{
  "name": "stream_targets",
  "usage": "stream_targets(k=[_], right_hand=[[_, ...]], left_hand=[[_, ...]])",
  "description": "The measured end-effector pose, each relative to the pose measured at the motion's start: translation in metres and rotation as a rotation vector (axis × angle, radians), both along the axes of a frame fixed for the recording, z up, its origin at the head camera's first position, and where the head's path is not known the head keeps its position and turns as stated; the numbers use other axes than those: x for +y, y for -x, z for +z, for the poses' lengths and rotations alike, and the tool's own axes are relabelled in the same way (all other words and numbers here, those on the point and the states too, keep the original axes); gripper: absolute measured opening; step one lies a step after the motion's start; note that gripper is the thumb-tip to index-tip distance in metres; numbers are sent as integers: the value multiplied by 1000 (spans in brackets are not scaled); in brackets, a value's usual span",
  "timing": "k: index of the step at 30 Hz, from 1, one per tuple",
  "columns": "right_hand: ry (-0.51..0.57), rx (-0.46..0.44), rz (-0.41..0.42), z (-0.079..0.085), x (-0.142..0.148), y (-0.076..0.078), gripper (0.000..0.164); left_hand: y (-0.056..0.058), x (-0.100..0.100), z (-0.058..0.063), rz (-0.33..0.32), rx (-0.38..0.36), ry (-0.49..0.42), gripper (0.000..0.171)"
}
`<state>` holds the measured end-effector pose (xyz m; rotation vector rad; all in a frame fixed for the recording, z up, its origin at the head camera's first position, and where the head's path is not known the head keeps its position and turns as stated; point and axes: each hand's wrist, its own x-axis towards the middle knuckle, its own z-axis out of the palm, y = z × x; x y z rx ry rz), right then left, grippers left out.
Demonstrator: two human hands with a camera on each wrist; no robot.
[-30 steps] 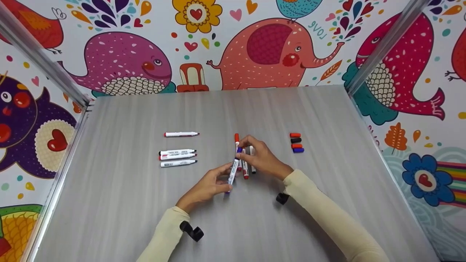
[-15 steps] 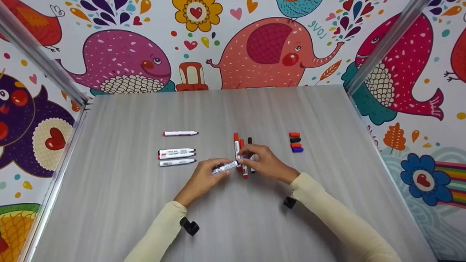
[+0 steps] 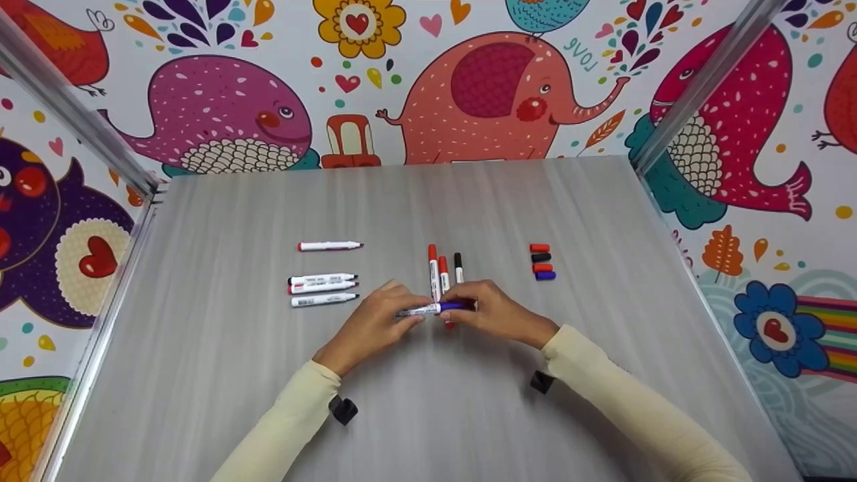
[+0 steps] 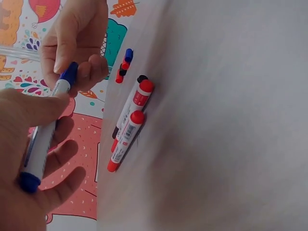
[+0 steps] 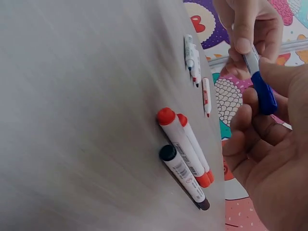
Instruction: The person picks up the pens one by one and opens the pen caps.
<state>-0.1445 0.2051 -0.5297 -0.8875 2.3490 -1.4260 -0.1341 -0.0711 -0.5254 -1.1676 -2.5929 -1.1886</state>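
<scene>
A blue whiteboard marker point(image 3: 420, 310) lies level between my hands, just above the table. My left hand point(image 3: 375, 325) grips its white barrel; the left wrist view shows the blue end plug point(image 4: 30, 183) near the palm. With thumb and fingers, my right hand point(image 3: 494, 311) pinches the blue cap point(image 5: 264, 96) at the marker's other end. The cap sits in line with the barrel; how firmly it is seated I cannot tell. Behind and below the hands lie two red capped markers point(image 5: 180, 142) and a black capped marker point(image 5: 185, 175), partly covered in the head view.
Left of the hands, several uncapped markers point(image 3: 323, 288) lie with tips pointing right; one red uncapped marker point(image 3: 330, 246) lies farther back. On the right stands a short column of loose caps point(image 3: 541, 258), red, black and blue. Printed cartoon walls point(image 3: 495, 100) border the grey table point(image 3: 234, 375).
The blue marker has turned from steeply slanted to nearly level. My right hand has shifted right and slightly nearer, staying at the capped end. My left hand has moved slightly left and farther back with the barrel.
</scene>
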Motion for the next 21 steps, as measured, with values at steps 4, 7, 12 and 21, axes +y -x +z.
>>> stream_targets(k=[4, 7, 12, 21], right_hand=[[6, 20, -19, -3, 0, -3, 15], [12, 16, -34, -3, 0, -5, 17], [18, -14, -40, -3, 1, -6, 18], [17, 0, -35, -2, 4, -7, 19]], left_hand=[[-1, 3, -1, -19, 66, 37, 31], [0, 6, -2, -29, 83, 66, 33], [1, 12, -1, -39, 84, 101, 31], [2, 14, 0, -68, 65, 105, 31]])
